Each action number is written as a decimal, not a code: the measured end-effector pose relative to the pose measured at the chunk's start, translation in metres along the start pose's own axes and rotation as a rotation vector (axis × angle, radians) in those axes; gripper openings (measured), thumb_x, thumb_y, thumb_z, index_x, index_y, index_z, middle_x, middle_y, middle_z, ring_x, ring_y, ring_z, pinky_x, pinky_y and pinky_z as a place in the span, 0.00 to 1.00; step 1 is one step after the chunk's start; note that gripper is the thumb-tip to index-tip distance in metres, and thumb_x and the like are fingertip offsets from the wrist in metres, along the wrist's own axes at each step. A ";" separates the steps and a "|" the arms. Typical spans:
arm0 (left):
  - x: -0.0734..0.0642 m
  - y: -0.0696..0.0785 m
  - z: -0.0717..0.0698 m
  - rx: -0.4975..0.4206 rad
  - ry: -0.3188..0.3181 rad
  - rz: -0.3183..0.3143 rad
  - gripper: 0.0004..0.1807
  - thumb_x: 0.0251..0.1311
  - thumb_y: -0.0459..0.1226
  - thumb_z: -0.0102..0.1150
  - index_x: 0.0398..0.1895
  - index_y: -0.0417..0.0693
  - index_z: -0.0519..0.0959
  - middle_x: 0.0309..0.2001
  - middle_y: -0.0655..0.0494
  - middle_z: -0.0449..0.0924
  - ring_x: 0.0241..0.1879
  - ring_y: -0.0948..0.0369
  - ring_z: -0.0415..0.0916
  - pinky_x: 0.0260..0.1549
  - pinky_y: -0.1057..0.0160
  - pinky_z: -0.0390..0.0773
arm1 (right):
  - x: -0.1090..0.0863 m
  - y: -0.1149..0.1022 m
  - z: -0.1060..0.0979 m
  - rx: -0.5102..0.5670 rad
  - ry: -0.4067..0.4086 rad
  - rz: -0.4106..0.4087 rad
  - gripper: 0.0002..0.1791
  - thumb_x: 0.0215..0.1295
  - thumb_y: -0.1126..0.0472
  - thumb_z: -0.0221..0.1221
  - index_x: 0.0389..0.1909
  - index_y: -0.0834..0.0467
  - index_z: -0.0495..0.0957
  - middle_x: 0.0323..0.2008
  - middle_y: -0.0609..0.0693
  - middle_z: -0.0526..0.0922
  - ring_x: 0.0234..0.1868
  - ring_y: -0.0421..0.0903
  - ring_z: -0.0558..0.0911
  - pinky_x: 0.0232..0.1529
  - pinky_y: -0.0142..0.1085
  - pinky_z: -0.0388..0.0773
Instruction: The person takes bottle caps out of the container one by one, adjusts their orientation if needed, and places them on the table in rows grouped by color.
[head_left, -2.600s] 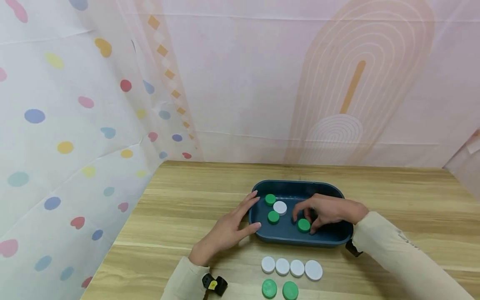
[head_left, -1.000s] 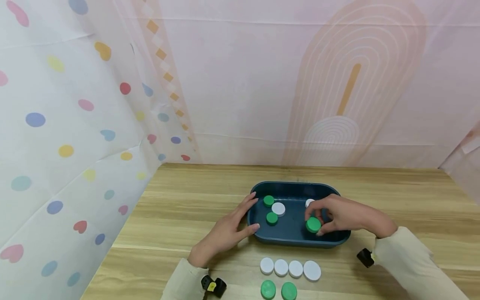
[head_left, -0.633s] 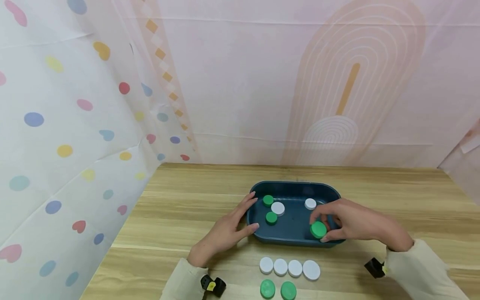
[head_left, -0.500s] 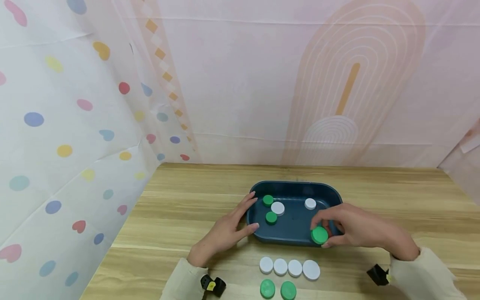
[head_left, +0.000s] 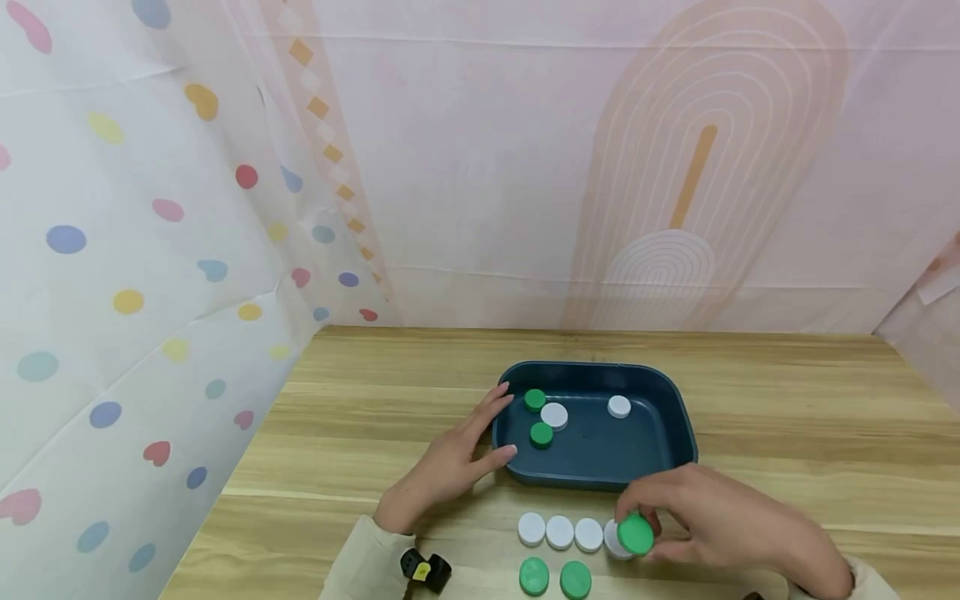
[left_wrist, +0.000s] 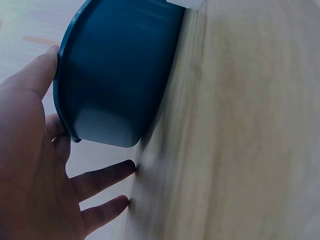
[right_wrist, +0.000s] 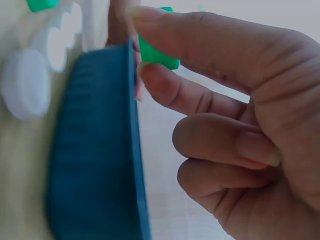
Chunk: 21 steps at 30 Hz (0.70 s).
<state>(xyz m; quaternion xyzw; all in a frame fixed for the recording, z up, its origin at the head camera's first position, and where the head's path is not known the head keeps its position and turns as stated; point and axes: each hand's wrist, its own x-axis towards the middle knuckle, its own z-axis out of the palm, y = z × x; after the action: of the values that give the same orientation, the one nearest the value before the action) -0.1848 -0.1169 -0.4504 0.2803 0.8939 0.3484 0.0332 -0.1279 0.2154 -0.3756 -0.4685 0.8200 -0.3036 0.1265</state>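
Note:
Between thumb and index finger, my right hand [head_left: 708, 517] pinches a green bottle cap [head_left: 635, 534]. It is held in front of the tray, overlapping the rightmost white cap [head_left: 615, 542] of a row on the table. In the right wrist view the green cap [right_wrist: 157, 52] sits at the fingertips, the other fingers curled toward the palm. My left hand [head_left: 450, 467] rests at the left end of the dark blue tray [head_left: 600, 481], fingers spread and mostly straight. The left wrist view shows its thumb at the tray's rim [left_wrist: 57, 75].
Inside the tray lie two green caps [head_left: 535, 400], a larger white cap [head_left: 554, 417] and a small white cap [head_left: 618, 407]. On the wooden table [head_left: 360, 417], white caps [head_left: 559, 532] form a row, with two green caps [head_left: 576, 579] nearer the front. A patterned cloth [head_left: 480, 167] hangs behind.
My right hand has taken the green cap out of the tray's right part and brought it toward the front, over the row. The small white cap it covered now shows. My left hand has stayed put.

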 end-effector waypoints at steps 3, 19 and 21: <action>0.000 -0.001 0.001 0.007 0.001 -0.007 0.37 0.68 0.56 0.48 0.75 0.59 0.51 0.75 0.72 0.38 0.71 0.57 0.51 0.59 0.46 0.65 | -0.001 0.000 0.010 0.026 -0.037 0.037 0.16 0.59 0.54 0.67 0.47 0.40 0.76 0.33 0.29 0.76 0.29 0.30 0.73 0.26 0.24 0.72; 0.000 0.000 0.000 0.014 -0.001 -0.008 0.36 0.68 0.56 0.48 0.75 0.60 0.52 0.75 0.72 0.38 0.71 0.56 0.51 0.59 0.45 0.66 | -0.001 0.006 0.046 0.134 -0.165 0.208 0.14 0.60 0.45 0.62 0.47 0.38 0.79 0.32 0.29 0.75 0.30 0.29 0.73 0.27 0.26 0.73; 0.000 0.000 0.000 0.015 -0.001 -0.011 0.36 0.67 0.56 0.48 0.75 0.61 0.51 0.75 0.72 0.38 0.71 0.56 0.51 0.59 0.45 0.66 | 0.001 0.007 0.049 0.129 -0.176 0.200 0.14 0.61 0.44 0.61 0.47 0.39 0.79 0.32 0.28 0.75 0.30 0.29 0.73 0.28 0.26 0.73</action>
<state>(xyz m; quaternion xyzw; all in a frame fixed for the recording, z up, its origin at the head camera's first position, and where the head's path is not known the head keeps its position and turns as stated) -0.1845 -0.1171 -0.4499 0.2756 0.8980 0.3413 0.0333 -0.1092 0.1986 -0.4181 -0.4002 0.8270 -0.2994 0.2574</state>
